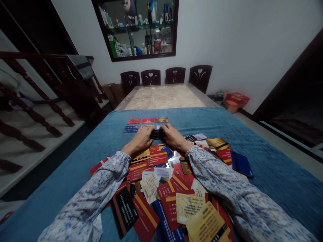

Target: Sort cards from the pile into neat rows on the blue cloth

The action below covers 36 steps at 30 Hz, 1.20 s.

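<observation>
My left hand (141, 138) and my right hand (173, 135) meet at the far side of a card pile, and together they pinch one dark card (157, 134) by its two ends. Both hands have their fingers closed on it. Below my wrists lies a loose heap of cards (171, 188) in red, gold, black, blue and white, spread over a blue cloth (252, 134). Beyond my hands, cards lie flat in neat rows: a red card (134, 121), another red card (148, 120), a gold card (162, 119) and a blue card (131, 129).
The blue cloth covers the near part of a long marble-topped table (164, 95). Several dark chairs (174, 74) stand at its far end, under a wall cabinet (140, 28) full of bottles. A wooden stair rail (37, 87) runs on the left. A red container (236, 101) sits on the floor at the right.
</observation>
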Available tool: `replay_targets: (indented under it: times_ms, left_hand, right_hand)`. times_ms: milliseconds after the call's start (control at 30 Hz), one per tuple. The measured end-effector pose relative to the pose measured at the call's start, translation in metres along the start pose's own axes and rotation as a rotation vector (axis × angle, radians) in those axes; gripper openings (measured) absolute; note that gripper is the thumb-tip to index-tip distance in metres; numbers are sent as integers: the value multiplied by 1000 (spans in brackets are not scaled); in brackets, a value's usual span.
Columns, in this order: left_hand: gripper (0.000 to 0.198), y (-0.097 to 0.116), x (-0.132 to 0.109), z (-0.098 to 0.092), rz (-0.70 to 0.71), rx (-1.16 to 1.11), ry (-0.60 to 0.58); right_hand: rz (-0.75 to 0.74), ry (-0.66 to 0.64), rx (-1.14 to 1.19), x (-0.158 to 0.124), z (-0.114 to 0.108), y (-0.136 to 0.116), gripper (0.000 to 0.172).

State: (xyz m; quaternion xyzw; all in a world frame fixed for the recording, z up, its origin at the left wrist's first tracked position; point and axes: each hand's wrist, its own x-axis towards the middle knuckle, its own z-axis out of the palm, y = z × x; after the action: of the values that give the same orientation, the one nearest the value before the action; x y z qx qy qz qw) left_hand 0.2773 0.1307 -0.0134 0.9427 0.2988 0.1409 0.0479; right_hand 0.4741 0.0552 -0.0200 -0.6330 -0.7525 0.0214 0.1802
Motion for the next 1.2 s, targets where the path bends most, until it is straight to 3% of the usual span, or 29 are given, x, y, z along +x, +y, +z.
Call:
replay_targets:
  times_ms: [533,933,1200]
  left_hand:
    - [56,-2,0,2,-68,45,-11]
    - [54,6,1,-12,-20,132,-29]
    - [46,15,14,-28,44,259,-81]
  right_hand:
    - [-133,78,135,7,12,15,59]
    - [-206,83,15,6,-2,18,42]
    - [-279,57,-21,12,-20,31,35]
